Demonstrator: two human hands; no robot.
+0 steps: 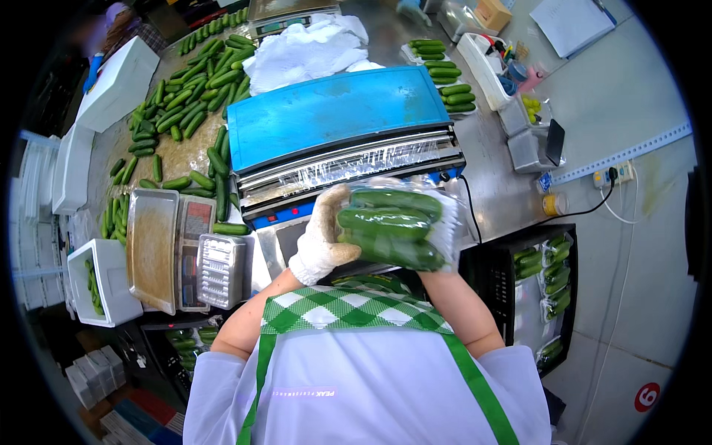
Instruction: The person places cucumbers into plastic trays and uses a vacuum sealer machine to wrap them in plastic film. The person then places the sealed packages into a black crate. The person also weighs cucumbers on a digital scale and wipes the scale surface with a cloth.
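A white foam tray of several cucumbers (389,222) under clear plastic film is held up in front of my apron, tilted, its film shiny and wrinkled at the right end. My left hand (322,239), in a whitish knit glove, grips the pack's left end with the thumb at the near side. My right forearm (464,306) reaches up to the pack's right side; the pack hides most of that hand, which seems to support it from beneath. Just beyond stands a film wrapping machine (345,167) with a blue cover (339,117) and film across its rollers.
Loose cucumbers (189,94) cover the table's left side. A weighing scale (153,250) and stacked clear trays (221,270) sit at left. Foam trays of cucumbers (459,97) lie beyond the machine's right end. A black crate (573,278) holds packs at right. A power cord (473,211) hangs nearby.
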